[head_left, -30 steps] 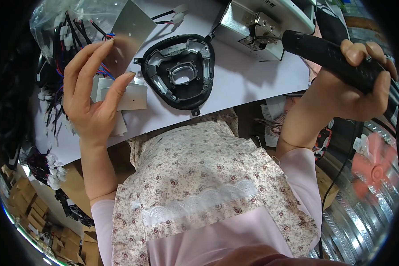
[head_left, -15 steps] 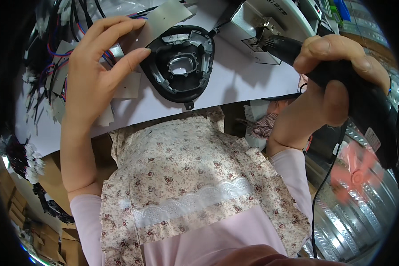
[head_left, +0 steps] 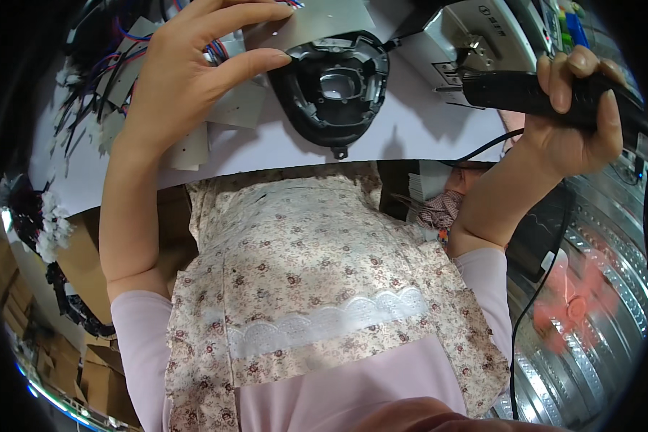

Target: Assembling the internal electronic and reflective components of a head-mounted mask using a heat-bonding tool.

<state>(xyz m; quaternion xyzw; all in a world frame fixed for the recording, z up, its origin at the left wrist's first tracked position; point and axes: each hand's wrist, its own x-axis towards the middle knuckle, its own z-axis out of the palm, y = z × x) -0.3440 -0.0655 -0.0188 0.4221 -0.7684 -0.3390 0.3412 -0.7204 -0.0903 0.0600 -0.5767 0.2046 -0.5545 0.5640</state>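
My left hand lies at the far left of the work with fingers and thumb spread apart. Its fingertips rest by a thin grey metal plate, and its thumb tip meets the rim of a black plastic housing. That housing, rounded with an oval opening in its middle, lies on the white table. In my right hand is a black electric screwdriver, its fingers wrapped round the body. The screwdriver lies nearly level, its thin bit pointing left beside the metal front of a screw feeder.
Wires with white connectors and more metal plates crowd the table's left side. A black cord hangs at the right. Farther down are a pink fan and ribbed silver rolls. Cardboard boxes stand lower left.
The screwdriver has swung from steeply tilted to nearly level, its tip lower on the feeder's front. The whole view has shifted, placing the table items farther right; my left hand keeps its place by the housing.
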